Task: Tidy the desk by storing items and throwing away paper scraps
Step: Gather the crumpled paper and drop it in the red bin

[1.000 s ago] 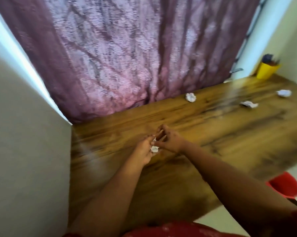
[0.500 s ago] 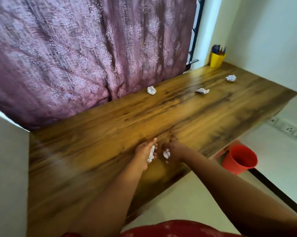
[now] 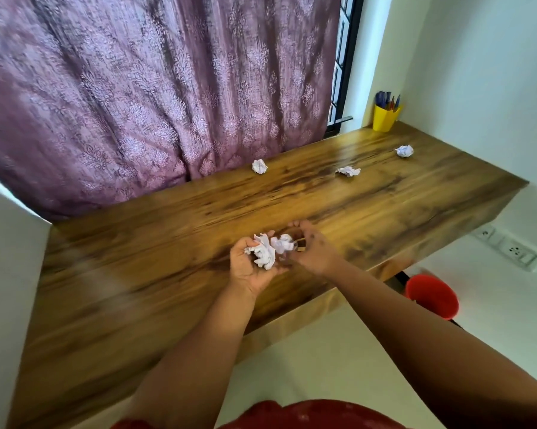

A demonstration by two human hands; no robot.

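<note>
We see a crumpled paper wad (image 3: 263, 252) lying in our upturned left hand (image 3: 251, 265), whose fingers (image 3: 248, 243) curl loosely around it, while a smaller wad (image 3: 282, 243) is pinched in the bent fingers of our right hand (image 3: 313, 249), just beside the first, both over the table (image 3: 168, 243). Three more paper balls lie farther back on the table: one (image 3: 259, 166) near the curtain (image 3: 155, 88), two (image 3: 348, 171) (image 3: 404, 150) toward the yellow pen cup (image 3: 384, 117). A red bin (image 3: 432, 298) stands below the table's edge.

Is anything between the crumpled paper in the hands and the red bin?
Nothing visible blocks it. The left hand and right hand hold crumpled paper above the desk. The red bin stands on the floor past the desk's front edge, its mouth open, the right forearm crossing beside it.
</note>
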